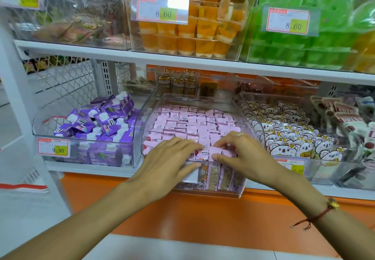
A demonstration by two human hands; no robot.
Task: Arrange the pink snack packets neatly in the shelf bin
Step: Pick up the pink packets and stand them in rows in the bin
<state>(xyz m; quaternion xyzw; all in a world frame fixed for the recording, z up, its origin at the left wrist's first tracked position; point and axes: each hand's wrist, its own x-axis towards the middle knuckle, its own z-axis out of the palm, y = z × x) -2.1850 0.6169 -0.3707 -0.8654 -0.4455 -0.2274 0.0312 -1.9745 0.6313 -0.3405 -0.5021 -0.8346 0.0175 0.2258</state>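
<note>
Head view of a shop shelf. A clear shelf bin (251, 121) sits on the lower shelf (85, 168), between a bin of purple drink cartons (105, 121) on its left and a bin of koala-printed packets (294, 138) on its right. The pink snack packets (192, 121) fill the clear bin in rough rows standing on edge; the rows at the back of the bin look fairly even, while those at its front wall are less regular, and several show through that wall.

Both hands work at the front edge of the bin. The left hand (172, 158) lies with fingers nearly straight and spread, fingertips resting on the front-row packets and thumb against the outside of the front wall; it grips nothing. The right hand (239, 152) has its fingers curled and its thumb opposed, pinching the top edge of one front-row packet (215, 154). A red cord bracelet (316, 215) circles the right wrist.

Handling, as judged: each packet appears small, light and thin, in glossy film likely to slide against its neighbours and crinkle under pressure. The crimped top seam seems the best place to take hold, with thumb and forefinger; flat fingers can steady adjacent packets so a row does not topple while one is straightened. Squeezing the filled middle risks crushing the contents.
</note>
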